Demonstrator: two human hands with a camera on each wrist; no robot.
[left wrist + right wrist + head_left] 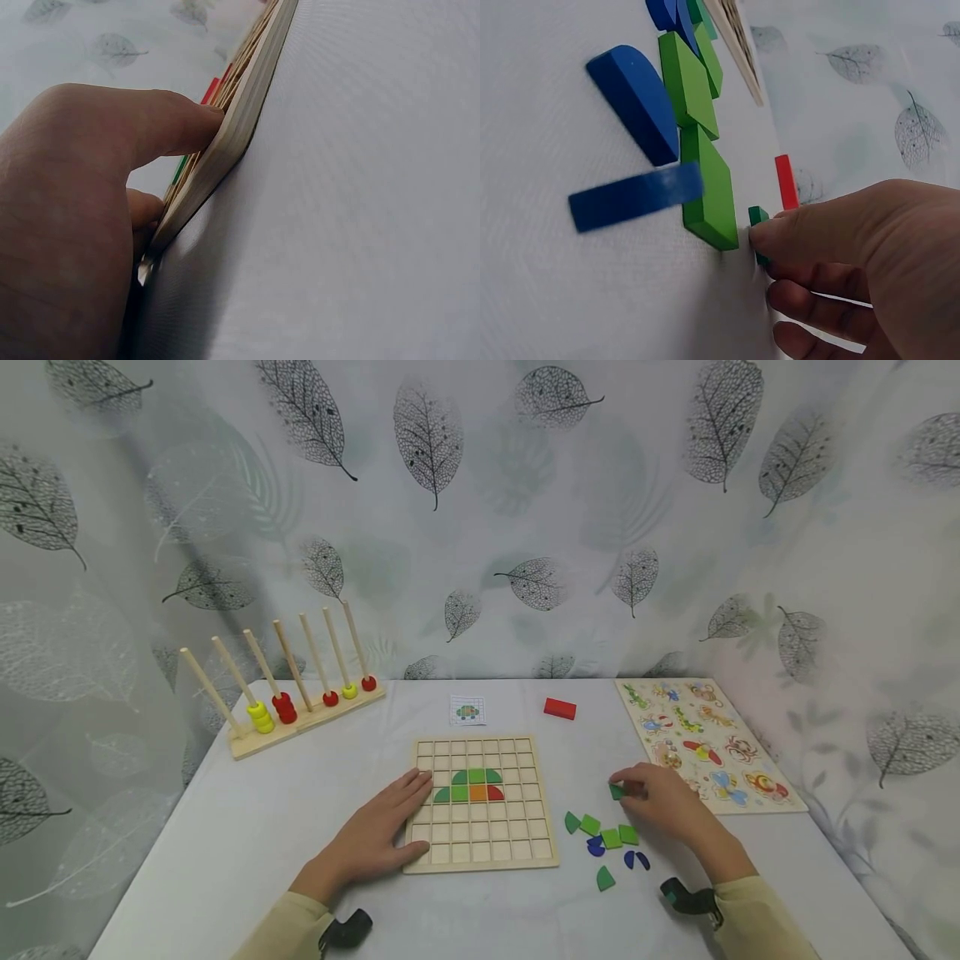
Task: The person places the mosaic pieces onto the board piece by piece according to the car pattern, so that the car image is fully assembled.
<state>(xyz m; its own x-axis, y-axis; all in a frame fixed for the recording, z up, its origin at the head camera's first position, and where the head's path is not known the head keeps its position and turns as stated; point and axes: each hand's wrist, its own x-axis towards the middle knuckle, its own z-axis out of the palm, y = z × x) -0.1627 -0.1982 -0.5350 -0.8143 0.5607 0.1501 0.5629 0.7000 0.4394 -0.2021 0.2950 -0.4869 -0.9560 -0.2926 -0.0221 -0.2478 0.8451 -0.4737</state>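
Your left hand (375, 843) is lying flat, fingers straight, pressing on the left edge of the wooden grid board (482, 802), apparently steadying it on the tabletop (247, 827). Your right hand (660, 800) is pinching a small dark green piece (617, 791) just right of the board, above the loose green and blue pieces (609, 843). These are flat, smooth painted wood: squares and quarter-rounds. Green, orange and red tiles (472, 785) are sitting in the board's square cells.

Even, bright, diffuse light with only soft shadows. The head view bows at its edges. Both wrist views blur close up.
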